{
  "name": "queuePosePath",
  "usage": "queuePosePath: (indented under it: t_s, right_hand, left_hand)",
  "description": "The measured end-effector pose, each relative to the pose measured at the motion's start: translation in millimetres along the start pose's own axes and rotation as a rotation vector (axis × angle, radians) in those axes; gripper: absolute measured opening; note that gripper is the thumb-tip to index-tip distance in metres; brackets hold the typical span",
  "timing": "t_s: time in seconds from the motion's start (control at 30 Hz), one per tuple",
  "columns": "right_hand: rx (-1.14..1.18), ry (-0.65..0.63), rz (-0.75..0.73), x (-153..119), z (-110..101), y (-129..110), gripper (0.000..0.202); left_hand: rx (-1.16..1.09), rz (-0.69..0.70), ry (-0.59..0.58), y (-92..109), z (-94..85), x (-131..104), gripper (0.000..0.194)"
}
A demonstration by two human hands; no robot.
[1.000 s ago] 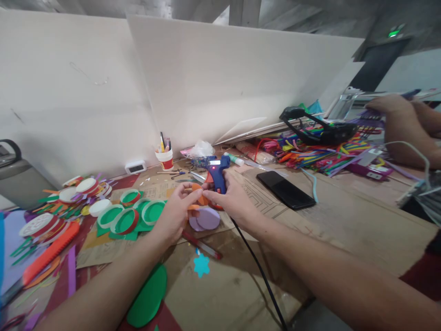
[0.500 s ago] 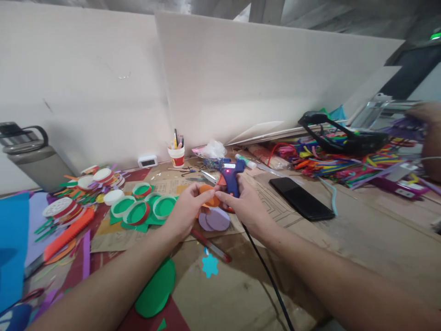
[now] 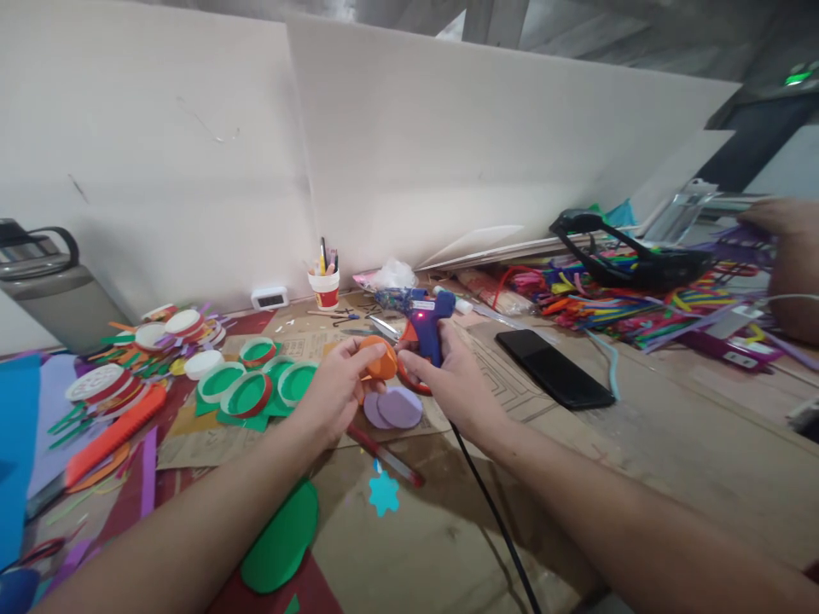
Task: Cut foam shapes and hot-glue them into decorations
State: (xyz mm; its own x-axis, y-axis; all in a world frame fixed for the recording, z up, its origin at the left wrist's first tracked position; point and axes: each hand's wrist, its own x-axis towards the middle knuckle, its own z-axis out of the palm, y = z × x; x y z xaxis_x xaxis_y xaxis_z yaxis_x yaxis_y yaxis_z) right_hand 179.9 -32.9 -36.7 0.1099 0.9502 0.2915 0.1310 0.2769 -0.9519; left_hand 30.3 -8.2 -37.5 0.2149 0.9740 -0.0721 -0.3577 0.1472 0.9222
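Observation:
Between thumb and fingers, my left hand [image 3: 339,384] pinches an orange foam piece [image 3: 382,362]. My right hand [image 3: 454,379] is wrapped round the handle of a blue glue gun [image 3: 430,328], whose small red light glows and whose nozzle points left. The glue gun's black cord [image 3: 492,503] runs down toward me. Two light purple discs [image 3: 402,408] lie on the cardboard just below the orange piece. Left of my left hand sit several shallow white and red rings with green inside [image 3: 249,394]. A blue snowflake-like cutout [image 3: 384,494] and a red-ended pen [image 3: 390,456] lie nearer me.
A black phone [image 3: 554,368] lies to the right, with colourful pipe cleaners [image 3: 576,298] behind it. An orange utility knife [image 3: 115,431] and a grey bottle [image 3: 64,298] are at left. A cup of pens [image 3: 324,288] stands at the back. Another person's hand [image 3: 784,222] shows at far right.
My hands have drawn slightly apart; the orange piece is now clear of my right fingertips and shows more of its face. The whole view has shifted a little.

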Motion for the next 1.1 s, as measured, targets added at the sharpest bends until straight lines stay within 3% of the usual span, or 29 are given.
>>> queuePosePath:
  t_s: [0.17, 0.37, 0.5, 1.1]
  right_hand:
    - [0.031, 0.017, -0.069, -4.4, -2.1, 0.2, 0.025]
    - [0.060, -0.149, -0.132, -8.1, -1.7, 7.3, 0.029]
    - [-0.013, -0.151, -0.173, -7.8, -1.2, 11.2, 0.031]
    - [-0.361, -0.101, -0.280, -9.1, -2.9, 6.7, 0.024]
  left_hand:
    - [-0.065, 0.095, 0.090, 5.7, -12.9, 11.5, 0.029]
    - [-0.128, 0.190, 0.202, 8.4, -28.4, 23.3, 0.030]
    - [-0.165, 0.232, 0.248, 13.2, -32.5, 26.9, 0.032]
    - [-0.093, 0.263, 0.203, 12.1, -26.1, 21.4, 0.035]
